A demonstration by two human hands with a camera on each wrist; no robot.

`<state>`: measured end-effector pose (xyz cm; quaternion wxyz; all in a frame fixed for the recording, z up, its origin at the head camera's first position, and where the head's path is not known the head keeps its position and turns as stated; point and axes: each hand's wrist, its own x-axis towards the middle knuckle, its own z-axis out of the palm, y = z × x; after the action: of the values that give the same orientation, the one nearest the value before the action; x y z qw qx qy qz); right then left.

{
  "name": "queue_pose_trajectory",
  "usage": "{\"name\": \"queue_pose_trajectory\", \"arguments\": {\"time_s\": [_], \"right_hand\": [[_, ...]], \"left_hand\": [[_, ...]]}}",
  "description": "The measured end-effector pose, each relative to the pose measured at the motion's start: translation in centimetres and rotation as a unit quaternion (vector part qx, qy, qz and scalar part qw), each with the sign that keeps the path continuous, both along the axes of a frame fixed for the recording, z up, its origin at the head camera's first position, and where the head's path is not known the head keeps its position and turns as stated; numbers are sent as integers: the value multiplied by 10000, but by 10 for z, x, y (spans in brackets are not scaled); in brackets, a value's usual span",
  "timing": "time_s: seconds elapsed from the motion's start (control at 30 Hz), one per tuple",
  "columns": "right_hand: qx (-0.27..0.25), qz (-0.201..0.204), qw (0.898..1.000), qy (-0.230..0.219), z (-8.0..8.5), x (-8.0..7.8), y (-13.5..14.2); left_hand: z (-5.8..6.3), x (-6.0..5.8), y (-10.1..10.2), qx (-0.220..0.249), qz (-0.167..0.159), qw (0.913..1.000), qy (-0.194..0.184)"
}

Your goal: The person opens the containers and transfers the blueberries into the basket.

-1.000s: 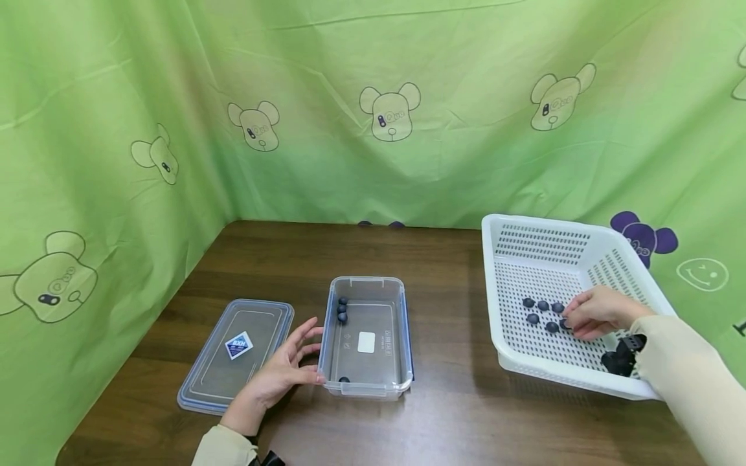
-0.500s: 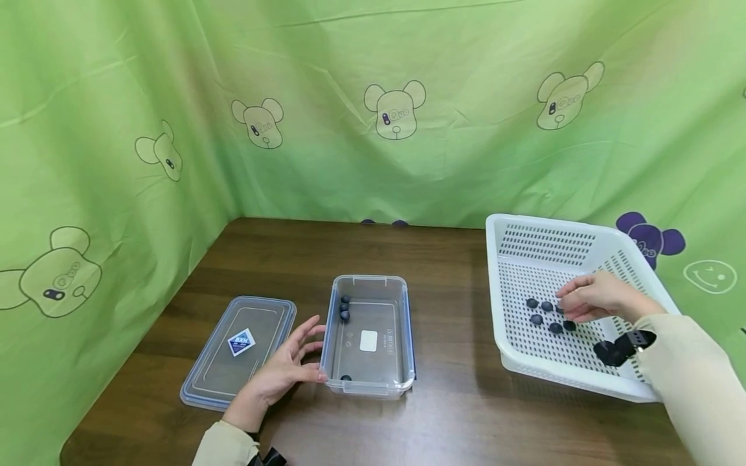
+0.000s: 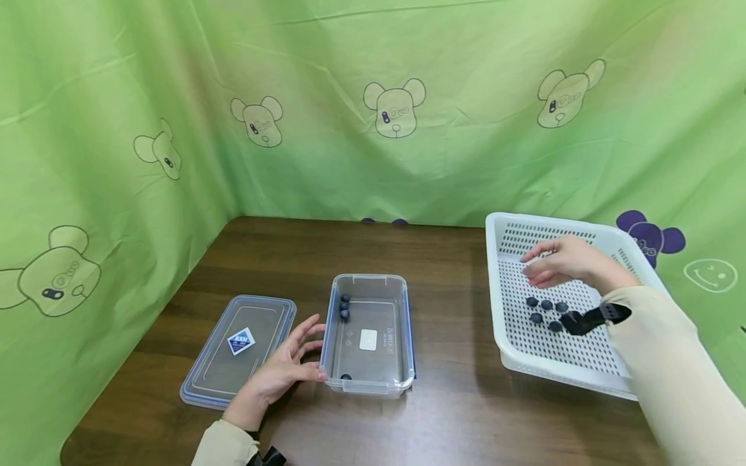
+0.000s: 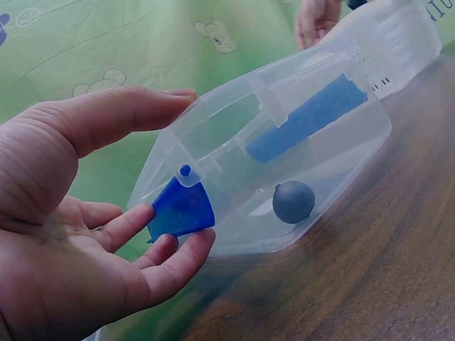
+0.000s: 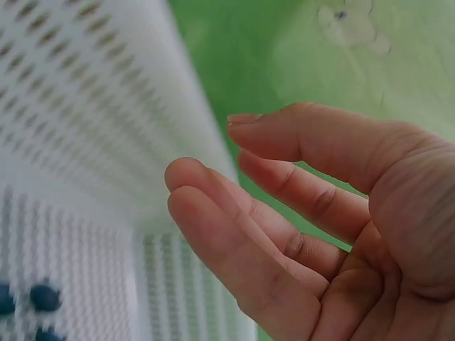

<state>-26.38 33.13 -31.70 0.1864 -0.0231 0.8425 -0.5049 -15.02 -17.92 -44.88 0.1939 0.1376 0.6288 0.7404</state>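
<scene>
A clear plastic box [image 3: 373, 366] with blue side clips stands mid-table, holding several dark blue, blueberry-like balls [image 3: 344, 314] along its left side. My left hand [image 3: 281, 370] reaches to the box's left side. In the left wrist view, its thumb tip touches the rim and its relaxed fingers touch a blue clip [image 4: 183, 207]; one ball [image 4: 293, 202] shows through the wall. Over the white perforated basket [image 3: 495, 298] hovers my right hand [image 3: 562, 262], fingers loosely bent and apart, holding nothing visible. More of the balls [image 3: 546, 304] lie below it, some possibly hidden by the wrist camera.
A clear lid [image 3: 224, 382] with a blue rim and a diamond sticker [image 3: 241, 341] lies left of the box. The brown wooden table [image 3: 449, 421] reaches back to a green curtain [image 3: 326, 168] with printed bear heads.
My right hand has lifted off the balls and moved up and left over the basket. The balls there look unchanged where they show. The left hand has stayed at the box.
</scene>
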Motion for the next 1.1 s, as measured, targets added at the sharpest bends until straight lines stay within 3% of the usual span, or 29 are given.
{"name": "queue_pose_trajectory", "arguments": {"time_s": [0.2, 0.47, 0.73, 1.1], "right_hand": [[23, 369, 9992, 133, 12, -8, -44], [115, 864, 9957, 304, 15, -21, -109], [193, 1383, 9899, 257, 2, -29, -167], [71, 1829, 9829, -180, -25, -20, -236]], "left_hand": [[1, 1, 0, 0, 1, 10000, 23], [2, 2, 2, -5, 25, 10000, 22], [3, 2, 3, 12, -14, 10000, 24], [2, 2, 2, 30, -53, 9999, 92]]}}
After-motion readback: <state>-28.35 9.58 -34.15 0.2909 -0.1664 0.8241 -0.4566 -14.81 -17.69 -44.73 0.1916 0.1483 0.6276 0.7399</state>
